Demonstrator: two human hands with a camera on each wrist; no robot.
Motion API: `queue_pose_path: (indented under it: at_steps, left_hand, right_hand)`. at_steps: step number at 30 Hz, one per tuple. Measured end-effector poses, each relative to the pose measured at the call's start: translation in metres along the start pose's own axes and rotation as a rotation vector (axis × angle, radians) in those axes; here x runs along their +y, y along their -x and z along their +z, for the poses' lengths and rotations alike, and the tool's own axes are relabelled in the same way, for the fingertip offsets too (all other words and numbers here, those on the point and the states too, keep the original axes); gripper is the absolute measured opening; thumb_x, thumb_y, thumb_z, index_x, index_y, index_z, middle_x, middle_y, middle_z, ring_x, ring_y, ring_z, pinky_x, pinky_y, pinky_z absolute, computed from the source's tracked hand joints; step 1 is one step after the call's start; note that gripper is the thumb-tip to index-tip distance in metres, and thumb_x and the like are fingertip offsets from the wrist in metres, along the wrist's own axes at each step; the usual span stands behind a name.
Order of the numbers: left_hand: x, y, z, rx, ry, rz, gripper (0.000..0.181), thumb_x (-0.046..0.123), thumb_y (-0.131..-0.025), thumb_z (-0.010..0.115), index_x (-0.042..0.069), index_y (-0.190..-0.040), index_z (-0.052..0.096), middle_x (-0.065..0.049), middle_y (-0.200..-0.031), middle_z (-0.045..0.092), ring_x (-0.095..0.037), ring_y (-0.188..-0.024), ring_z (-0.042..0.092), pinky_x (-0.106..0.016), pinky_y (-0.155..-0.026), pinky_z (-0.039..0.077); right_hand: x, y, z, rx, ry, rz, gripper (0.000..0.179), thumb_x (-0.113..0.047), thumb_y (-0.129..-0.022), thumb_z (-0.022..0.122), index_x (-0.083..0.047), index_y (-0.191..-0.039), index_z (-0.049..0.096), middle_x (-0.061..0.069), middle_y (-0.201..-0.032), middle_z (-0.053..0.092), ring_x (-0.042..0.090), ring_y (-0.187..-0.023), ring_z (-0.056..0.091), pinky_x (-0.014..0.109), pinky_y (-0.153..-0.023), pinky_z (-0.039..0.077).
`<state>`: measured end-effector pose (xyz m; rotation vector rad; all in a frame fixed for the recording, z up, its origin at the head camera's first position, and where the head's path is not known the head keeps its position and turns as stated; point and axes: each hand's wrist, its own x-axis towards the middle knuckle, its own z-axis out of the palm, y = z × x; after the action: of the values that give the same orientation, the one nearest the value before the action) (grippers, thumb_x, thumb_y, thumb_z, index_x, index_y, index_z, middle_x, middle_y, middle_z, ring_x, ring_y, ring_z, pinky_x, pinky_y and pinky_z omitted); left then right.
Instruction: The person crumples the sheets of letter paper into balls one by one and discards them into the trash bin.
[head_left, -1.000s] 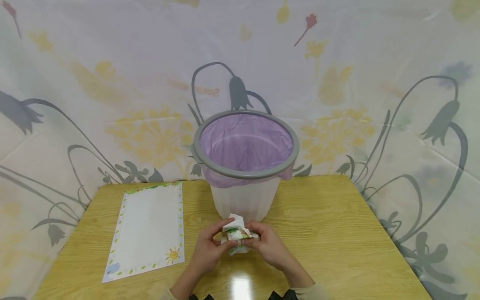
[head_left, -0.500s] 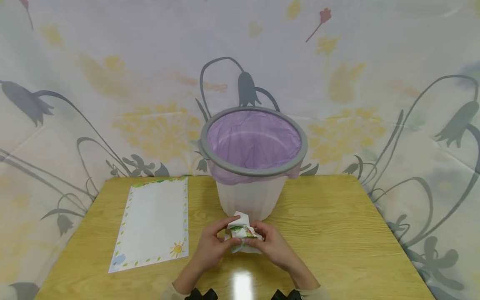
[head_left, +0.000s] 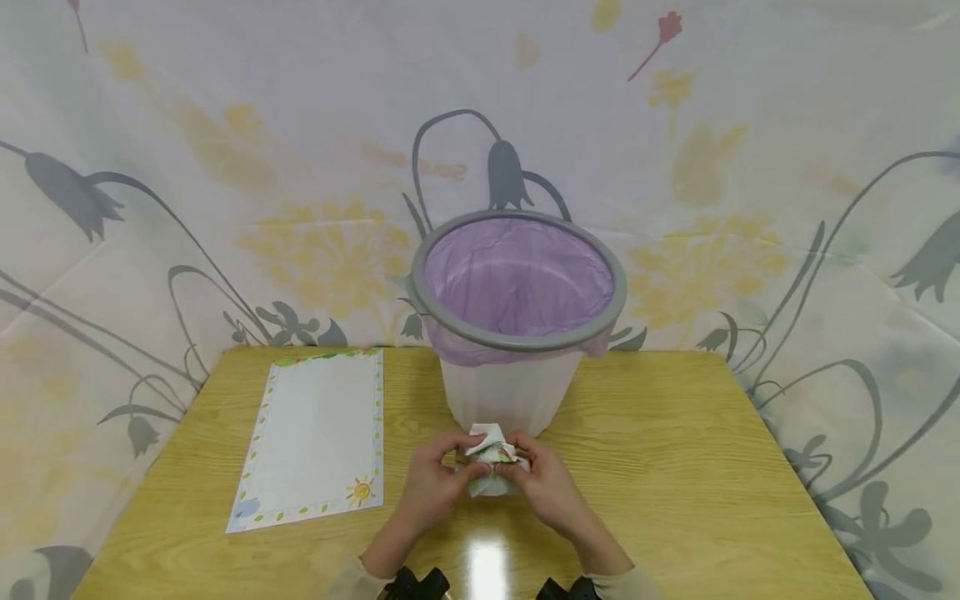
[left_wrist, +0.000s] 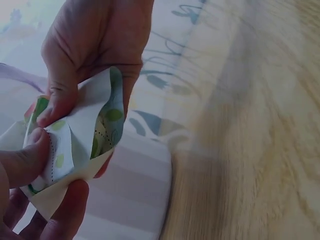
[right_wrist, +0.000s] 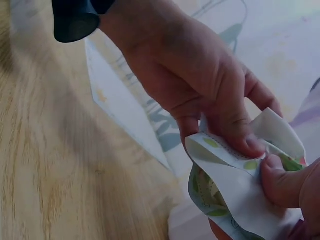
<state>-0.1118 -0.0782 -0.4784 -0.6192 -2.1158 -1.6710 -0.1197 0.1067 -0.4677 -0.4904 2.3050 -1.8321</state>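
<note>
A crumpled sheet of paper [head_left: 491, 454], white with green leaf print, is held between both hands in front of the bin. My left hand [head_left: 432, 490] grips its left side, thumb on the near face and fingers curled behind. On the right side, my right hand [head_left: 551, 493] pinches the paper in the same way. The two thumb tips nearly meet. In the left wrist view the folded paper [left_wrist: 82, 135] shows a gap between its layers. The right wrist view shows the left hand's thumb pressing the folded paper [right_wrist: 242, 180].
A white bin [head_left: 510, 392] with grey rim and purple liner stands just beyond the hands. Left of it, a flat sheet with a leaf border [head_left: 318, 433] lies on the wooden table [head_left: 675, 475]. A flower-printed cloth [head_left: 300, 125] hangs behind.
The head view has shifted, so the scene sits slightly farther right. Both hands keep hold of the paper, and its upper folds look more tightly bunched.
</note>
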Motion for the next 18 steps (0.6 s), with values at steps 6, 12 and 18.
queue_pose_path:
  at_steps: [6,12,18]
  left_hand:
    - [-0.004,-0.001,0.004,0.035,0.023,0.084,0.029,-0.009,-0.067,0.084,-0.003,-0.094,0.076,-0.013,-0.091,0.073,-0.011,-0.074,0.063,-0.029,-0.055,0.053]
    - [-0.006,0.002,0.0,0.006,-0.057,0.04,0.037,0.007,-0.077,0.083,0.006,-0.113,0.075,-0.009,-0.112,0.069,-0.023,-0.09,0.064,-0.028,-0.058,0.052]
    - [-0.006,0.004,-0.011,-0.147,-0.182,0.094,0.07,0.015,-0.071,0.089,0.014,-0.135,0.062,-0.013,-0.146,0.046,-0.035,-0.129,0.048,-0.045,-0.093,0.052]
  right_hand:
    - [-0.002,0.0,0.003,0.062,-0.03,0.03,0.013,0.002,-0.089,0.068,-0.005,-0.099,0.067,0.011,-0.108,0.067,0.019,-0.096,0.059,0.026,-0.071,0.052]
    - [-0.001,-0.002,-0.001,0.009,-0.082,0.044,0.02,-0.004,-0.094,0.067,-0.001,-0.114,0.065,0.013,-0.11,0.065,0.019,-0.092,0.06,0.025,-0.071,0.052]
    - [0.004,-0.003,-0.001,-0.045,-0.215,0.1,0.033,-0.01,-0.097,0.064,0.004,-0.127,0.058,0.013,-0.111,0.063,0.022,-0.096,0.061,0.027,-0.077,0.054]
